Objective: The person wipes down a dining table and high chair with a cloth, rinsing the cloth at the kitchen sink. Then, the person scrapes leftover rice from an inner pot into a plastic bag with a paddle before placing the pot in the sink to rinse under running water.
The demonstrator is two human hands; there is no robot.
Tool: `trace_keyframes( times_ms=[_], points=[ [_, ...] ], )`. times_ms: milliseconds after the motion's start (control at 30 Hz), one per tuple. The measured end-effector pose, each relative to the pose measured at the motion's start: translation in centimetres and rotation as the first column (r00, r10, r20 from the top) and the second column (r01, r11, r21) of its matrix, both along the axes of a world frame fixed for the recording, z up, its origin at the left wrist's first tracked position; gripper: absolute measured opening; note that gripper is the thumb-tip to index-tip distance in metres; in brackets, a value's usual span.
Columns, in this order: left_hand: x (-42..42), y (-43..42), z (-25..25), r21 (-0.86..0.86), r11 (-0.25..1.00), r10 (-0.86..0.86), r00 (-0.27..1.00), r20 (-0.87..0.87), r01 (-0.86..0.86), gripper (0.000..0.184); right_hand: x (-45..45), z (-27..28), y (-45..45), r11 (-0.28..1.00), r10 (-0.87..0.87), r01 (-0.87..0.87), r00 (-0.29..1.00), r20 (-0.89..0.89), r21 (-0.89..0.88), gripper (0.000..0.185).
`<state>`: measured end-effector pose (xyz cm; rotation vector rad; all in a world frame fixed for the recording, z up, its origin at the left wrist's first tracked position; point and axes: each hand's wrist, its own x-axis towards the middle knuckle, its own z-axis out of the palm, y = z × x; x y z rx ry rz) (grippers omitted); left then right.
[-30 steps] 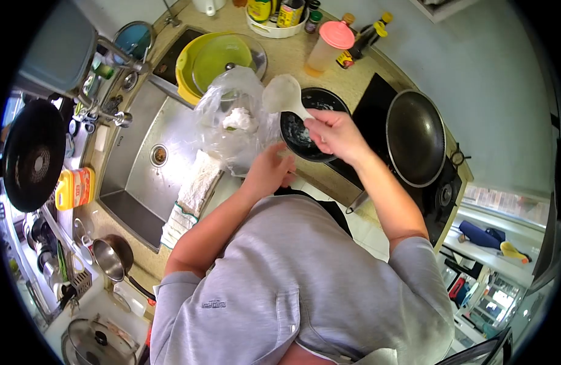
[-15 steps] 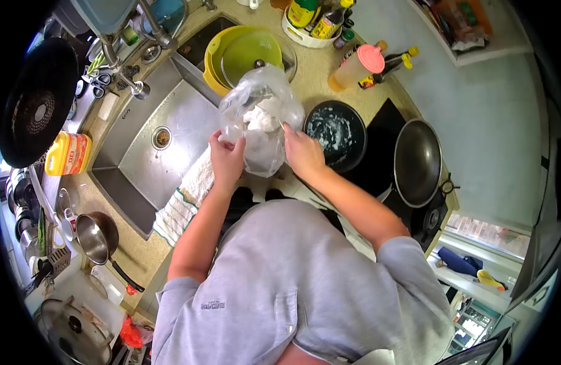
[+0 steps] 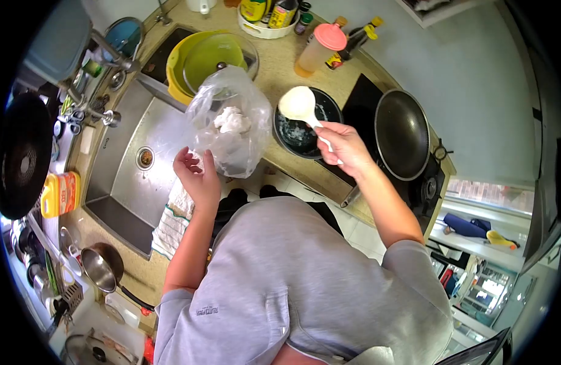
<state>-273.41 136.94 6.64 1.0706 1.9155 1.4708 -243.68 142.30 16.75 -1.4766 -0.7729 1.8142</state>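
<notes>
My right hand [image 3: 344,147] grips the handle of a white spoon [image 3: 297,103], whose bowl is over a black bowl [image 3: 303,135] with white residue inside. In the spoon there seems to be something pale. A clear plastic bag [image 3: 247,146] stands open at the counter's edge, with a white lump [image 3: 231,120] inside it. My left hand [image 3: 197,173], fingers apart and holding nothing, is just left of the bag's lower side.
A steel sink [image 3: 125,158] lies to the left, with a striped towel [image 3: 172,228] on its edge. Behind the bag sits a yellow basin [image 3: 175,70]. A pink-lidded jug [image 3: 314,56] stands behind the black bowl. To the right, a wok [image 3: 402,134] rests on the stove.
Half a second ago both hands were at the bag. My right hand has since moved right with the spoon, over the black bowl; my left hand has come off the bag.
</notes>
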Motion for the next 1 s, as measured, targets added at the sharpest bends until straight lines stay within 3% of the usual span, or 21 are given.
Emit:
trace_keyframes(
  times_ms=[33, 100, 133, 167, 200, 267, 333, 367, 400, 500, 600, 667, 733, 833, 867, 933, 967, 1000],
  points=[
    [0.9, -0.3, 0.5, 0.064, 0.991, -0.129, 0.978, 0.166, 0.12, 0.04, 1.6, -0.6, 0.3, 1.0, 0.016, -0.014, 0.992, 0.123, -0.02, 0.023],
    [3.0, -0.1, 0.9, -0.049, 0.861, -0.437, 0.787, 0.435, 0.506, 0.039, 3.8, -2.5, 1.6, 0.979, 0.194, -0.195, 0.82, 0.538, -0.055, 0.027],
    [4.6, 0.5, 1.7, -0.16, 0.755, -0.474, 0.698, 0.537, 0.636, 0.044, 5.1, -5.1, 2.5, 0.943, 0.285, -0.323, 0.661, 0.694, -0.079, 0.027],
    [6.5, 1.4, 2.5, -0.249, 0.614, -0.478, 0.604, 0.638, 0.749, 0.049, 6.1, -8.4, 3.2, 0.857, 0.258, -0.515, 0.426, 0.867, -0.003, 0.025],
    [8.5, 2.0, 2.2, -0.285, 0.589, -0.455, 0.602, 0.657, 0.756, 0.055, 6.2, -10.7, 4.2, 0.72, 0.152, -0.694, 0.171, 0.973, 0.01, 0.024],
    [11.5, 3.0, 0.9, -0.328, 0.557, -0.429, 0.602, 0.674, 0.763, 0.06, 4.7, -12.0, 5.7, 0.736, 0.232, -0.664, 0.061, 0.971, -0.134, 0.026],
    [13.4, 4.1, -0.4, -0.329, 0.578, -0.276, 0.558, 0.782, 0.747, 0.066, 2.3, -12.3, 6.1, 0.754, 0.167, -0.65, 0.049, 0.985, -0.096, 0.024],
    [14.0, 4.6, -1.1, -0.307, 0.584, -0.258, 0.53, 0.808, 0.752, 0.057, 1.7, -12.7, 5.9, 0.697, 0.184, -0.707, 0.016, 0.983, -0.119, 0.028],
    [14.4, 4.9, -1.4, -0.31, 0.58, -0.256, 0.529, 0.809, 0.754, 0.057, 1.3, -12.2, 5.2, 0.583, 0.284, -0.778, -0.076, 0.956, -0.235, 0.03],
    [14.9, 5.3, -1.7, -0.241, 0.631, -0.244, 0.484, 0.84, 0.737, 0.04, 1.3, -7.4, 2.0, 0.46, 0.434, -0.786, -0.207, 0.877, -0.413, 0.028],
    [15.1, 5.3, -2.6, -0.223, 0.628, -0.27, 0.477, 0.836, 0.746, 0.05, 2.4, -3.4, 2.6, 0.414, 0.483, -0.806, -0.199, 0.853, -0.422, 0.024],
    [15.3, 5.6, -2.3, -0.23, 0.621, -0.277, 0.485, 0.83, 0.749, 0.053, 2.8, -6.8, 3.7, 0.528, 0.343, -0.791, -0.135, 0.93, -0.309, 0.022],
    [15.4, 5.4, -2.3, -0.239, 0.614, -0.28, 0.491, 0.825, 0.752, 0.056, 2.5, -7.6, 4.2, 0.53, 0.27, -0.798, -0.161, 0.949, -0.287, 0.022],
    [15.8, 5.1, -2.4, -0.257, 0.661, -0.285, 0.553, 0.783, 0.705, 0.062, 3.0, -6.4, 2.5, 0.499, 0.391, -0.753, -0.246, 0.887, -0.428, 0.022],
    [15.9, 5.0, -2.4, -0.302, 0.668, -0.322, 0.631, 0.706, 0.68, 0.063, 3.1, -5.8, 2.7, 0.497, 0.39, -0.754, -0.248, 0.887, -0.43, 0.022],
    [15.9, 5.0, -2.2, -0.343, 0.674, -0.361, 0.697, 0.62, 0.654, 0.063, 3.2, -4.7, 3.0, 0.385, 0.345, -0.803, -0.333, 0.878, -0.456, 0.023],
    [15.8, 5.0, -2.0, -0.351, 0.695, -0.373, 0.732, 0.57, 0.628, 0.061, 3.8, -6.5, 2.9, 0.358, 0.122, -0.878, -0.294, 0.948, -0.318, 0.022],
    [15.8, 4.9, -1.9, -0.36, 0.715, -0.38, 0.766, 0.518, 0.599, 0.058, 3.9, -7.1, 3.3, 0.356, 0.124, -0.879, -0.294, 0.948, -0.319, 0.022]
  ],
)
